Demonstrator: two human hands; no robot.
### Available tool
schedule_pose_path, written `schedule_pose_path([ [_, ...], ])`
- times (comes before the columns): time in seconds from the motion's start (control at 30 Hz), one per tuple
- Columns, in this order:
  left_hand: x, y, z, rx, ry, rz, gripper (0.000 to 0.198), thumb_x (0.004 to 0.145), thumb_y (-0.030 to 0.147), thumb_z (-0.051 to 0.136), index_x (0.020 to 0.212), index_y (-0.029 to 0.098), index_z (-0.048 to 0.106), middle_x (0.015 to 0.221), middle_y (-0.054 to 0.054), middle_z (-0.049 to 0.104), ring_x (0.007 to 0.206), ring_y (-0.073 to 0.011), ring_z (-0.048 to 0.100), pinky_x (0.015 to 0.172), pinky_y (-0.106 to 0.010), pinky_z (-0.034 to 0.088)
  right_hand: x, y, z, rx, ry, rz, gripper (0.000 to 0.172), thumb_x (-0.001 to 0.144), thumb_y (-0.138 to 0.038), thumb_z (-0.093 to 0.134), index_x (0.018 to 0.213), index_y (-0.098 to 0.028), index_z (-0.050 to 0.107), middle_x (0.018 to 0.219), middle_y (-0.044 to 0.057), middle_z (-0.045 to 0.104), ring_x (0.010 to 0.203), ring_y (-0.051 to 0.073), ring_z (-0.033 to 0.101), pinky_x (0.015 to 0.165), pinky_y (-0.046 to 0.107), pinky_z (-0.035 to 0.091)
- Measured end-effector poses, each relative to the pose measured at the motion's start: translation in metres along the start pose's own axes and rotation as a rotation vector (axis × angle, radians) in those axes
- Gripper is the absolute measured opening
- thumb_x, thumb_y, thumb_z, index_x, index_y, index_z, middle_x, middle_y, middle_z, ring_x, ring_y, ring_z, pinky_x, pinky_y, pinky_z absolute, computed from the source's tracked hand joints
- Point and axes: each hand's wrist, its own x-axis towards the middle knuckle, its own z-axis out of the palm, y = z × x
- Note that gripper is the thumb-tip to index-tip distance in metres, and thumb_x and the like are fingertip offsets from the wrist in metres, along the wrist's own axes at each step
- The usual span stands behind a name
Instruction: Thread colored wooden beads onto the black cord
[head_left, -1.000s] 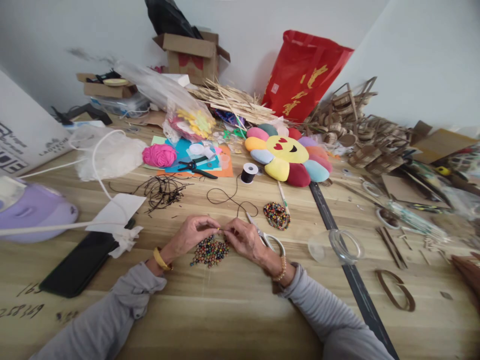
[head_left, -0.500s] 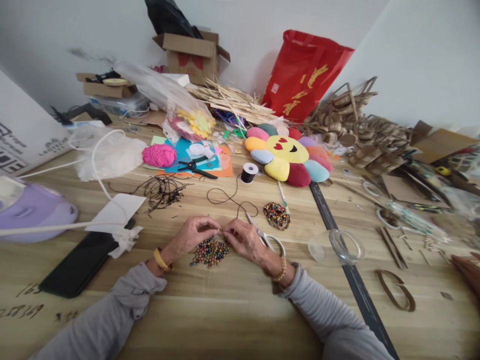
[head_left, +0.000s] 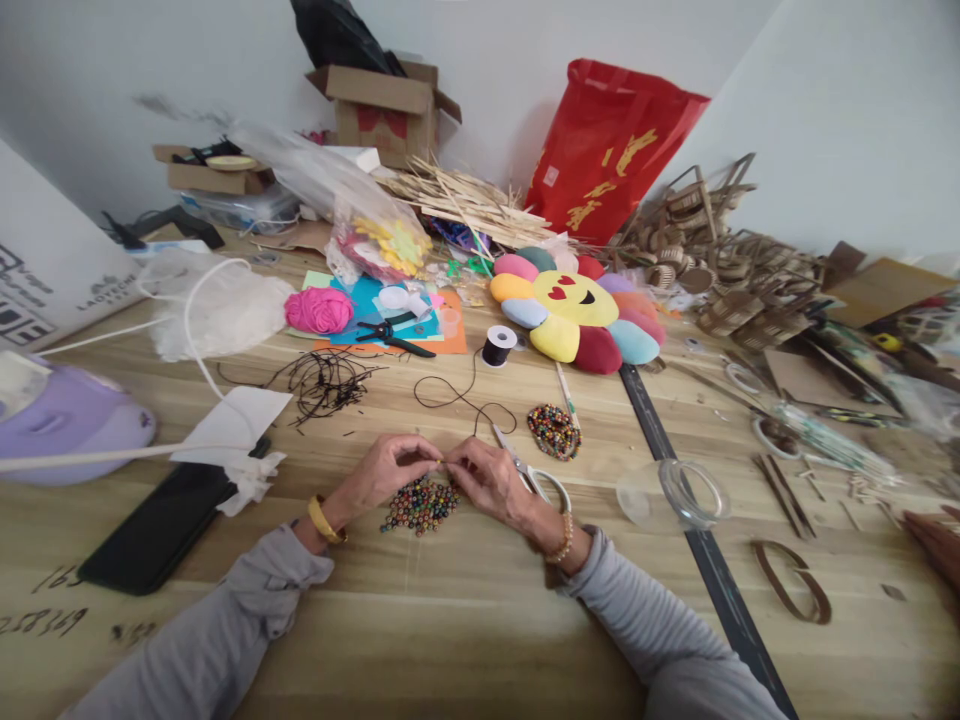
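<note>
Over a loose pile of small multicoloured beads (head_left: 420, 508), my two hands meet fingertip to fingertip. My left hand (head_left: 394, 468) pinches a tiny yellowish bead (head_left: 440, 463). Right against it, my right hand (head_left: 491, 480) is closed in a pinch on the black cord (head_left: 474, 408), whose tip is hidden by the fingers. The cord loops across the table from a spool (head_left: 498, 346). Scissors (head_left: 553, 487) with white handles lie beside and partly behind my right hand. A coiled string of beads (head_left: 553, 432) rests just beyond them.
A tangle of black cords (head_left: 330, 385), pliers (head_left: 394, 335) and pink yarn (head_left: 319, 311) lie ahead to the left. A flower cushion (head_left: 577, 305) sits ahead. A phone (head_left: 161, 525) is at left, clear round containers (head_left: 694, 492) at right. Another person's hand (head_left: 934, 540) shows at the right edge.
Almost nothing differs. My fingertips have shifted very slightly around the bead, and the other person's hand at the right edge has moved a little.
</note>
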Motion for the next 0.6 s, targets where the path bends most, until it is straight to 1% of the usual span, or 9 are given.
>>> schedule_pose_path([
  [0.27,0.0001,0.0015,-0.0003,0.010,0.000,0.011,0.012,0.079,0.025,0.067,0.078,0.015,0.073,0.076,-0.005,0.075,0.072,-0.0176,0.067,0.070,-0.027,0.053,0.0003,0.0001,-0.0007,0.000,0.010,-0.014,0.016,0.098,-0.024,0.047,0.088,-0.019,0.058,0.078,0.004,0.064,0.069,0.014,0.061,0.063,0.024,0.049],
  [0.43,-0.0003,-0.0007,-0.0004,0.006,-0.010,0.006,0.013,0.079,0.025,0.067,0.079,0.014,0.073,0.076,-0.005,0.075,0.072,-0.0172,0.066,0.067,-0.026,0.052,0.0005,-0.0004,-0.0005,-0.007,0.013,-0.003,0.016,0.098,-0.024,0.047,0.088,-0.019,0.058,0.078,0.004,0.065,0.068,0.014,0.060,0.062,0.024,0.048],
  [0.6,-0.0001,0.0021,-0.0004,0.004,0.000,0.002,0.013,0.078,0.025,0.067,0.078,0.014,0.073,0.076,-0.005,0.075,0.071,-0.0172,0.066,0.067,-0.026,0.052,-0.0003,0.0008,0.0002,-0.016,0.010,0.001,0.016,0.098,-0.025,0.047,0.087,-0.020,0.057,0.076,0.004,0.064,0.067,0.014,0.060,0.061,0.025,0.048],
])
